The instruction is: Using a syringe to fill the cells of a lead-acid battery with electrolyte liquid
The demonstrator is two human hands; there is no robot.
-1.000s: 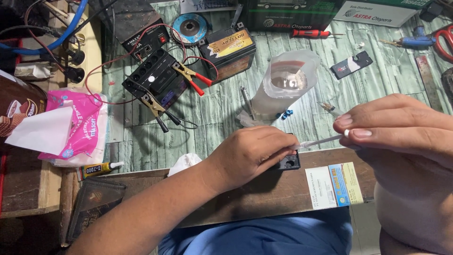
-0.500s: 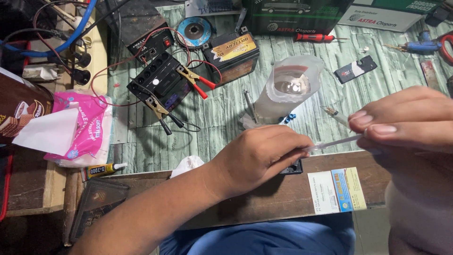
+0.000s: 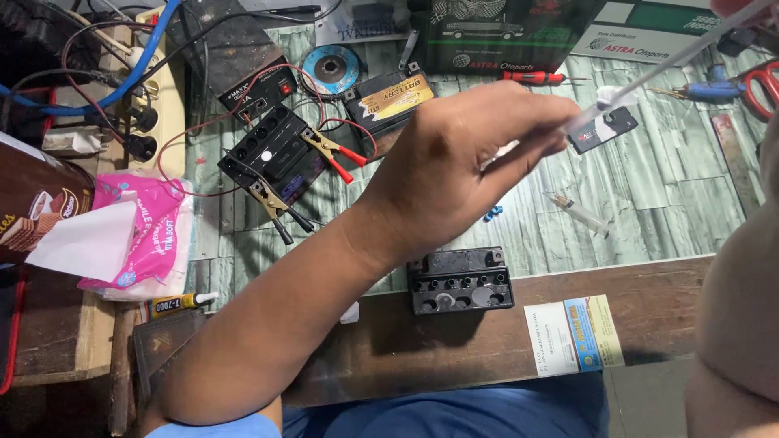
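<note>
My left hand (image 3: 454, 170) is raised over the middle of the bench and pinches a thin clear tube (image 3: 673, 57) near its lower end. A bit of white tissue (image 3: 610, 99) sits on the tube just past my fingers. The tube slants up to the top right corner, where only a fingertip of my right hand (image 3: 732, 6) shows at its far end. My right forearm fills the right edge. Below my left hand a small black battery (image 3: 460, 281) with open cell holes lies on the wooden edge. A small syringe (image 3: 579, 212) lies to its upper right.
Two black batteries (image 3: 272, 154) with clip leads and red and black wires sit at the back left, next to a grinding disc (image 3: 331, 68). A pink tissue pack (image 3: 138, 235), a glue tube (image 3: 180, 303), a red screwdriver (image 3: 531, 77), scissors (image 3: 759, 85) and boxes lie around.
Both hands lifted the tube up and away from the battery. My left hand now covers the clear container, and my right hand has gone nearly out of view at the top right.
</note>
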